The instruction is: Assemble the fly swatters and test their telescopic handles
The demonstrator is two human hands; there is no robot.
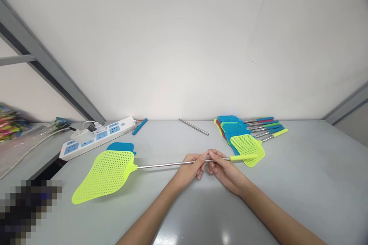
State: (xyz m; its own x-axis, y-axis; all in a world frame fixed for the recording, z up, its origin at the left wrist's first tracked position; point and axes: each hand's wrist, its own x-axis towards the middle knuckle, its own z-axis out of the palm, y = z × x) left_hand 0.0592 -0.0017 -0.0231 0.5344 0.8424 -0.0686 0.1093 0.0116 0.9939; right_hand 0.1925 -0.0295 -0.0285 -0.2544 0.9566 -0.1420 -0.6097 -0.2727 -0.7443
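A yellow-green fly swatter (105, 172) with an extended metal rod lies level across my two hands, above the grey table. Its perforated head points left and its yellow grip points right. My left hand (192, 164) pinches the rod near its middle. Close beside it, my right hand (222, 166) grips the rod just short of the yellow handle. Under the handle's end, to the right, a pile of fly swatters (248, 149) in yellow-green, blue and red rests with handles pointing right. A blue swatter head (120, 146) lies partly hidden behind the held yellow one.
A white power strip (99, 138) with plugs and cables stands at the left. Near the wall lie a loose blue handle (140, 126) and a bare metal rod (194, 126). Colourful plastic packets (14, 126) sit at the far left, beyond the table (310, 183) edge.
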